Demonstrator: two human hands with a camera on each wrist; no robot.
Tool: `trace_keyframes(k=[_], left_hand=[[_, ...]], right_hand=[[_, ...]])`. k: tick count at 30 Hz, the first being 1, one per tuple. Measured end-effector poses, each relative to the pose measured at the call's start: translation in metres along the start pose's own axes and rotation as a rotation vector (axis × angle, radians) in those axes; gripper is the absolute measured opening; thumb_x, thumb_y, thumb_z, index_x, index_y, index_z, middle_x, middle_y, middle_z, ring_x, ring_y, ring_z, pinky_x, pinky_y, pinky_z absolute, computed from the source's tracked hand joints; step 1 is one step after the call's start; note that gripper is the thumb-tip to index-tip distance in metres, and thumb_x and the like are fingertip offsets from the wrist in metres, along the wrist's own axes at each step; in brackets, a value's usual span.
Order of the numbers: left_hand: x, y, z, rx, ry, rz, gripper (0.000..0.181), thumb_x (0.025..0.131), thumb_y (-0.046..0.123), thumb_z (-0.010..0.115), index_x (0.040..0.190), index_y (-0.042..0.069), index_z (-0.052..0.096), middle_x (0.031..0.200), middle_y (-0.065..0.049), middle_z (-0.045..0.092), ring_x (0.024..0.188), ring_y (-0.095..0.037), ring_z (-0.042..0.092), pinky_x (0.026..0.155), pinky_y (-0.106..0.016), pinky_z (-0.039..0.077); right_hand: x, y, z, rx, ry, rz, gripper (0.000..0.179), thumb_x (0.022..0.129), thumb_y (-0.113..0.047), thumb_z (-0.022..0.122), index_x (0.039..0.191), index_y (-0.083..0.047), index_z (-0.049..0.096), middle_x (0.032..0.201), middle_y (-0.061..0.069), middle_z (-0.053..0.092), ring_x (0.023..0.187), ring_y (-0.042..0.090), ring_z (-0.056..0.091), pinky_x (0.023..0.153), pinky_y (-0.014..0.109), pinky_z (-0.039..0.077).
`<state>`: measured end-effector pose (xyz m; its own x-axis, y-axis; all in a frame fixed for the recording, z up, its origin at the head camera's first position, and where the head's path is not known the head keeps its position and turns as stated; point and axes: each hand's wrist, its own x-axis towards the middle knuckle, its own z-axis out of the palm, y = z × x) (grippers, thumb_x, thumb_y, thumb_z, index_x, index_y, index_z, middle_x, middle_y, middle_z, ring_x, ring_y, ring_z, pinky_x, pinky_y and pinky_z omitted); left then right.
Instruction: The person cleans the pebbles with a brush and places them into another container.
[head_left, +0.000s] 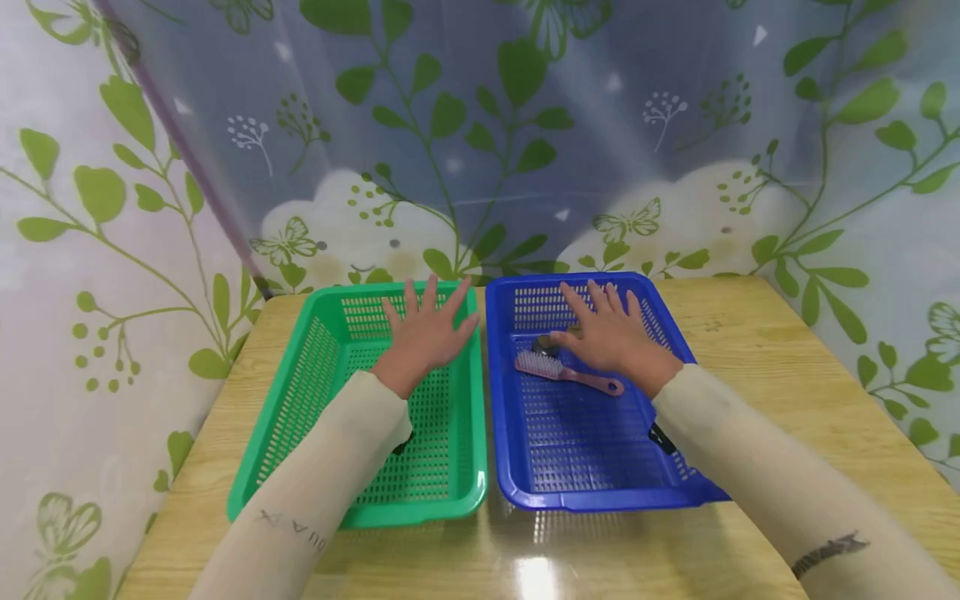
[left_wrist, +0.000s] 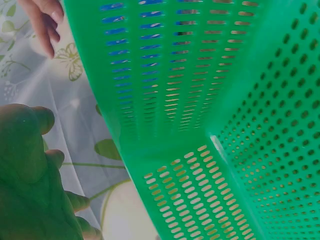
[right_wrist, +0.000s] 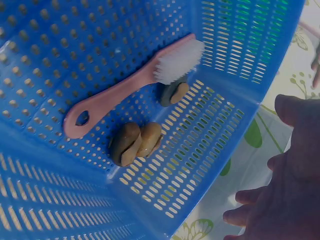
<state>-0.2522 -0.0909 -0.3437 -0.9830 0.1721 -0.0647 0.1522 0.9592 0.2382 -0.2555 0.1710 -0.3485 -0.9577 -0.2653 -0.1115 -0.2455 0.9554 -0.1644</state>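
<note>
Pale wood counter (head_left: pixel 757 367) carries two baskets side by side, their short rims nearest me. On my left sits the green basket (head_left: pixel 474 467), on my right the blue basket (head_left: pixel 600 501). My left hand (head_left: pixel 423 333) hangs over the green one, fingers spread wide and holding nothing; my right hand (head_left: pixel 615 340) is over the blue one, just as wide, just as bare. Below it, on the blue basket's floor, lies the pink brush (head_left: pixel 566 373), bristles to the left, handle to the right. Picking it up neatly, I judge, would call for narrowing my right fingers round the handle — smooth, easier to pinch than the bristles — and lifting clear of the rim. Just beyond lie small brown lumps (right_wrist: pixel 126 144), like pebbles; best not knock those. Farthest off hangs leaf-printed cloth (head_left: pixel 615 50).
</note>
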Motion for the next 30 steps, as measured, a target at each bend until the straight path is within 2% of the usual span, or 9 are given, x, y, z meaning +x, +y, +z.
trace_keyframes(k=[6,11,15,23,27,30], left_hand=[[0.007,0.014,-0.004,-0.004,0.006,0.003,0.059,0.100,0.061,0.020,0.153,0.045,-0.001,0.162,-0.009,-0.010,0.143,-0.040,-0.020,0.108,-0.069,-0.008],[0.015,0.035,-0.008,-0.033,0.021,0.024,0.059,0.100,0.061,0.019,0.154,0.044,0.001,0.162,-0.009,-0.011,0.143,-0.038,-0.022,0.110,-0.067,-0.009],[0.020,0.055,-0.010,-0.023,0.043,0.040,0.059,0.100,0.061,0.019,0.154,0.043,0.005,0.163,-0.010,-0.007,0.144,-0.038,-0.018,0.111,-0.064,-0.008],[0.035,0.092,-0.010,-0.038,0.008,0.065,0.059,0.101,0.059,0.023,0.155,0.042,0.004,0.163,-0.009,-0.004,0.146,-0.039,-0.012,0.114,-0.062,0.000],[0.041,0.104,-0.010,-0.093,-0.025,0.066,0.061,0.102,0.057,0.028,0.155,0.040,0.006,0.163,-0.009,-0.003,0.147,-0.038,-0.008,0.115,-0.061,0.002],[0.045,0.108,-0.008,-0.175,-0.054,0.062,0.061,0.102,0.052,0.035,0.156,0.036,0.010,0.163,-0.010,0.000,0.147,-0.038,-0.003,0.116,-0.059,0.005]], right_hand=[[-0.002,0.002,0.003,-0.009,-0.045,0.002,0.078,0.100,-0.054,0.041,0.158,-0.019,0.002,0.159,0.025,0.001,0.144,0.047,0.001,0.112,0.065,-0.003],[-0.001,0.005,0.002,-0.016,-0.073,0.018,0.083,0.098,-0.053,0.048,0.157,-0.019,0.001,0.159,0.026,0.004,0.144,0.049,0.004,0.112,0.065,0.000],[-0.001,0.007,0.002,-0.038,-0.083,0.011,0.088,0.095,-0.051,0.055,0.157,-0.016,0.004,0.157,0.028,0.014,0.142,0.049,0.012,0.112,0.065,0.007],[0.000,0.010,0.003,-0.076,-0.065,-0.026,0.091,0.089,-0.048,0.066,0.155,-0.009,0.018,0.148,0.030,0.033,0.134,0.050,0.032,0.107,0.065,0.026],[0.002,0.012,0.005,-0.050,-0.120,-0.024,0.084,0.088,-0.044,0.069,0.151,-0.006,0.029,0.143,0.033,0.038,0.130,0.052,0.037,0.104,0.064,0.032],[0.003,0.012,0.007,-0.050,-0.173,-0.016,0.079,0.088,-0.043,0.069,0.148,-0.005,0.034,0.142,0.033,0.040,0.129,0.050,0.039,0.103,0.062,0.035]])
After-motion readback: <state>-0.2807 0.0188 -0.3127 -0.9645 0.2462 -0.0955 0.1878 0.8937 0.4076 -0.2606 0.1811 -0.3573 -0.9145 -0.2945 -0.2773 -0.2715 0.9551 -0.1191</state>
